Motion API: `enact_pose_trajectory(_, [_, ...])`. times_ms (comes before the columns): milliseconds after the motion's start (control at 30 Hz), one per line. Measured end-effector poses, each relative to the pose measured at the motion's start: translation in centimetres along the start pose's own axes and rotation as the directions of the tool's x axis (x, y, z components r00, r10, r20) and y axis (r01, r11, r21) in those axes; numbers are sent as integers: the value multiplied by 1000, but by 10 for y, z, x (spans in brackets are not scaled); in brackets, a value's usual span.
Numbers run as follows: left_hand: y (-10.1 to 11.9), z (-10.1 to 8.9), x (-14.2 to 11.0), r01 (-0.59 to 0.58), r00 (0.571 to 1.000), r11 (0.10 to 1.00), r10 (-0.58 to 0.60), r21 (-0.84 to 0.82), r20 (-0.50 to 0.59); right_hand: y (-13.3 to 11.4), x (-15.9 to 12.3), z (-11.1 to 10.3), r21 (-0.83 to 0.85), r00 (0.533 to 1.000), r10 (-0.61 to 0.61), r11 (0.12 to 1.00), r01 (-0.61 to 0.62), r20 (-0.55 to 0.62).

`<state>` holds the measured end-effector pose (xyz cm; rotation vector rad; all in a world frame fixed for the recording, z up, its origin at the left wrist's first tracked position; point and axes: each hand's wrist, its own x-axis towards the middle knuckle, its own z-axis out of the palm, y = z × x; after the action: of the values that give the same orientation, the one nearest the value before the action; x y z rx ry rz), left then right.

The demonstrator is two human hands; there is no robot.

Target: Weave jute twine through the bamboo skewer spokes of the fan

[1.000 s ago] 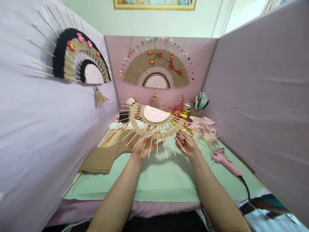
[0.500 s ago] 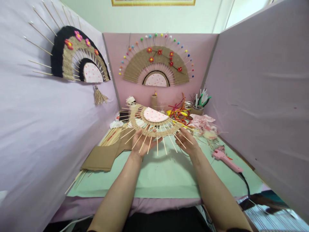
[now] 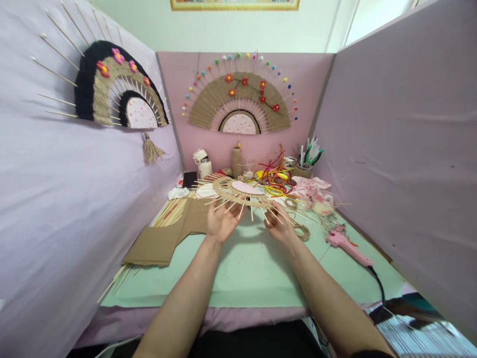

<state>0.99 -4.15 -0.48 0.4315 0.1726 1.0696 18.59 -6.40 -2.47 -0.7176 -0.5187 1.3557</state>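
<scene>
A half-round woven fan (image 3: 223, 187) of twine and thin wooden sticks is held above the table, tilted nearly flat, its sticks pointing toward me. Pink dotted cloth (image 3: 248, 187) covers its centre. My left hand (image 3: 222, 221) supports the fan from below on the left, its fingers partly hidden under the sticks. At the right side, my right hand (image 3: 278, 221) grips the fan's edge with bent fingers. A coil of twine (image 3: 301, 232) lies just right of my right hand.
Folded cardboard (image 3: 152, 245) and a bundle of sticks (image 3: 167, 217) lie on the left. A pink glue gun (image 3: 350, 246) with a cord rests on the right. Coloured pipe cleaners (image 3: 278, 171), a white bottle (image 3: 203, 166) and pliers (image 3: 315, 156) stand behind. Finished fans (image 3: 274, 92) hang on the partitions.
The fan has been lowered and tipped flatter, so its cloth centre shows as a thin strip. The white bottle and the twine coil have come into fuller view.
</scene>
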Motion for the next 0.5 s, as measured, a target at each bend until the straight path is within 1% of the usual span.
enact_pose_trajectory(100, [-10, 1, 2, -90, 996, 996, 90, 7, -21, 7, -2, 5, 48, 999, -36, 998, 37, -25])
enact_pose_trajectory(167, [-17, 1, 2, -114, 993, 992, 116, 58, -37, 9, -5, 9, 61, 998, -39, 997, 42, -42])
enact_pose_trajectory(267, [-26, 3, 0, -140, 989, 979, 144, 147, -18, 10, -10, 15, 60, 996, -61, 996, 65, -64])
enact_pose_trajectory(367, [-30, 6, -3, -115, 993, 982, 115, 151, 8, 12, -13, 18, 65, 994, -99, 993, 103, -54])
enact_pose_trajectory(500, [-28, 7, -6, -27, 999, 994, 24, 109, 32, 16, -15, 20, 41, 987, -157, 987, 158, -21])
